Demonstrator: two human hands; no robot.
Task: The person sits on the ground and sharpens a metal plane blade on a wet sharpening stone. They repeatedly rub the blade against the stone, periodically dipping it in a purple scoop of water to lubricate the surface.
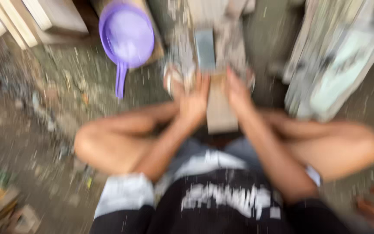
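here, a squatting person's left hand and right hand press a blurred grey slab on a plank — grip unclear — mid-stroke, steady pressure likely needed; purple scoop nearby.

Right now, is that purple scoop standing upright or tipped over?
Upright: the purple scoop rests on the ground, its round mouth facing up, handle pointing toward the person. Contents blurred; cannot tell.

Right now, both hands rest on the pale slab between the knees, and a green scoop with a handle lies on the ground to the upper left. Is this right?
Not quite: the scoop is purple, not green, as the head view shows. The rest holds: the left hand and right hand rest on the pale slab between the knees.
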